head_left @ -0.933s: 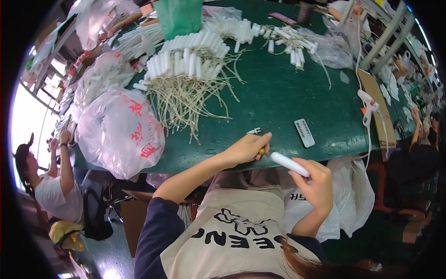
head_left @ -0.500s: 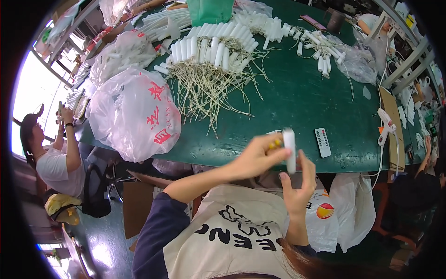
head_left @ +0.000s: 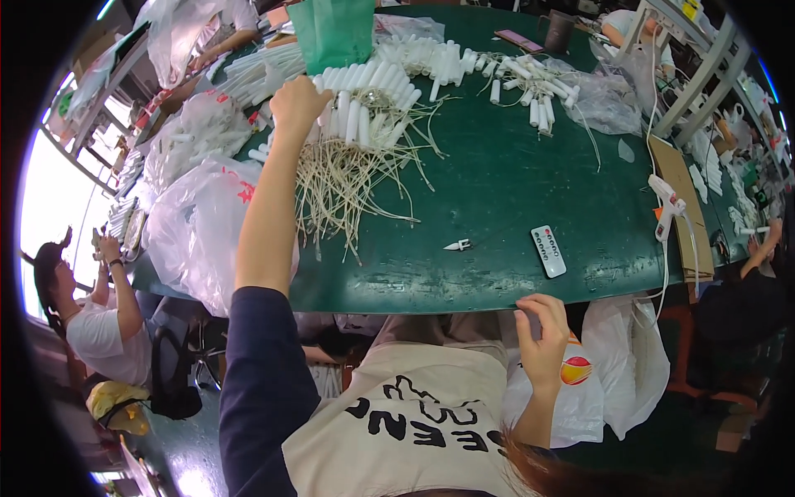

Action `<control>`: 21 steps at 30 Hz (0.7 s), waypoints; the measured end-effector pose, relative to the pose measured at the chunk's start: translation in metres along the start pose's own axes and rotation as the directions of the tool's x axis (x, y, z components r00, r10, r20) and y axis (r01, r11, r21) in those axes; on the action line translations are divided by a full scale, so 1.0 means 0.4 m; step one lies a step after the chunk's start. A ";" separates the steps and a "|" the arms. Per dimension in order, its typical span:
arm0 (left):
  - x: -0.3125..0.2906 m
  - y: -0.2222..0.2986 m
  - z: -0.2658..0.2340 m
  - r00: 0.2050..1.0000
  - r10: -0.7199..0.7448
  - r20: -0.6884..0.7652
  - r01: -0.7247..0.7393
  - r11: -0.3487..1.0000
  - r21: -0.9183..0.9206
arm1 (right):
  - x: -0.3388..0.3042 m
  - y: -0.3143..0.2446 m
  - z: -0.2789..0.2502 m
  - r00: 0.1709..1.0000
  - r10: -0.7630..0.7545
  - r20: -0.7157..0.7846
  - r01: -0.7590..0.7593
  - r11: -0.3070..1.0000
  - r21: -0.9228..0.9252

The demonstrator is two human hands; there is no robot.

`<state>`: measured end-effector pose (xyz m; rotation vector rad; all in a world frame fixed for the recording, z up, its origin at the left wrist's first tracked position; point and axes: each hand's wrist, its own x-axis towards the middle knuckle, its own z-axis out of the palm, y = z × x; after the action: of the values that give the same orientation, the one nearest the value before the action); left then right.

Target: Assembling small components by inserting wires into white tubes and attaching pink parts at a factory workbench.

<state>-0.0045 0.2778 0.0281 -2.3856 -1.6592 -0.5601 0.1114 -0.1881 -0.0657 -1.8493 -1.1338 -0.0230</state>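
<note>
My left hand (head_left: 300,108) reaches far across the table to the left edge of a pile of white candle-like tubes (head_left: 354,120). Its fingers are curled and turned away, so what they hold, if anything, is hidden. Pale thin wires (head_left: 348,186) trail from the pile toward me. Just off the table's front edge, my right hand (head_left: 542,335) hovers with fingers loosely bent, thumb apart and nothing in it. Beyond it lies a white remote control (head_left: 548,252) with small buttons. A small white pointed piece (head_left: 458,245) with a metal-looking end rests left of the remote.
A large clear plastic bag (head_left: 203,236) bulges left of my arm. At the back stand a green bag (head_left: 333,35) and a dark mug (head_left: 559,33). More wired white tubes (head_left: 538,87) lie far right. A white power strip (head_left: 667,207) hangs at right. Other people sit around.
My left hand has swung from the front of the table up to the tube pile. The white tube between my hands is gone from there. My right hand has dropped slightly.
</note>
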 end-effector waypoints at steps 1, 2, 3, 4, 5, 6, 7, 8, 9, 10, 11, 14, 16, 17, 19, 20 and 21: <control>0.015 -0.006 0.020 0.999 -0.011 0.030 0.011 1.000 -0.002 | -0.002 0.002 -0.001 1.000 0.005 -0.011 -0.005 1.000 -0.004; 0.022 -0.014 0.035 1.000 -0.002 0.027 0.002 1.000 -0.006 | -0.003 0.005 -0.002 1.000 0.005 -0.004 -0.005 1.000 -0.008; 0.025 -0.019 0.047 1.000 0.002 0.018 -0.002 1.000 -0.001 | -0.002 0.009 -0.003 1.000 0.004 0.005 -0.004 1.000 -0.012; 0.032 -0.028 0.057 1.000 0.005 0.009 -0.005 1.000 0.005 | 0.000 0.010 -0.002 1.000 0.005 -0.001 -0.005 1.000 -0.012; 0.032 -0.022 0.052 1.000 0.026 0.017 -0.026 1.000 0.012 | 0.000 0.010 -0.004 1.000 0.006 0.005 -0.006 1.000 -0.008; 0.032 -0.012 0.048 0.999 0.033 0.018 -0.033 0.999 0.010 | 0.001 0.011 -0.006 1.000 0.005 0.013 -0.005 1.000 -0.002; 0.035 -0.007 0.040 0.996 0.058 -0.066 -0.060 0.998 -0.028 | 0.002 0.014 -0.008 1.000 0.008 0.009 -0.008 1.000 -0.003; 0.038 -0.001 0.024 0.985 0.079 -0.152 -0.089 0.994 -0.061 | 0.003 0.017 -0.006 1.000 -0.003 0.011 0.003 1.000 0.004; 0.034 0.017 0.004 0.974 0.097 -0.205 -0.116 0.990 -0.085 | 0.004 0.020 -0.003 1.000 -0.012 0.015 0.012 1.000 0.011; 0.033 0.038 -0.018 0.974 0.103 -0.204 -0.121 0.989 -0.083 | 0.006 0.024 0.003 1.000 -0.007 0.012 0.007 1.000 0.012; 0.019 0.077 -0.053 0.960 0.132 -0.245 -0.169 0.976 -0.140 | 0.009 0.030 0.010 1.000 -0.020 0.000 0.020 0.999 0.025; -0.029 0.211 -0.082 0.899 0.295 -0.323 -0.393 0.869 -0.300 | 0.029 0.045 0.016 0.998 -0.037 -0.048 0.040 0.998 0.051; -0.097 0.319 -0.092 0.865 0.448 -0.225 -0.501 0.775 -0.386 | 0.039 0.059 0.019 0.995 -0.035 -0.089 0.040 0.997 0.061; -0.126 0.363 -0.081 0.827 0.535 -0.172 -0.554 0.728 -0.403 | 0.048 0.070 0.027 0.986 -0.058 -0.154 0.063 0.998 0.029; -0.175 0.449 -0.029 0.747 0.650 -0.138 -0.637 0.641 -0.429 | 0.059 0.095 0.037 0.970 -0.076 -0.230 0.075 0.997 -0.016; -0.191 0.489 -0.008 0.704 0.703 -0.097 -0.674 0.620 -0.402 | 0.066 0.108 0.037 0.956 -0.096 -0.277 0.090 0.995 -0.034; -0.204 0.520 0.022 0.686 0.723 -0.078 -0.675 0.592 -0.440 | 0.069 0.126 0.042 0.941 -0.114 -0.320 0.105 0.993 -0.048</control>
<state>0.1660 0.1358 0.0006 -3.1406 -0.4720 -0.6936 0.1557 -0.1638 -0.0977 -1.7288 -1.0070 -0.3953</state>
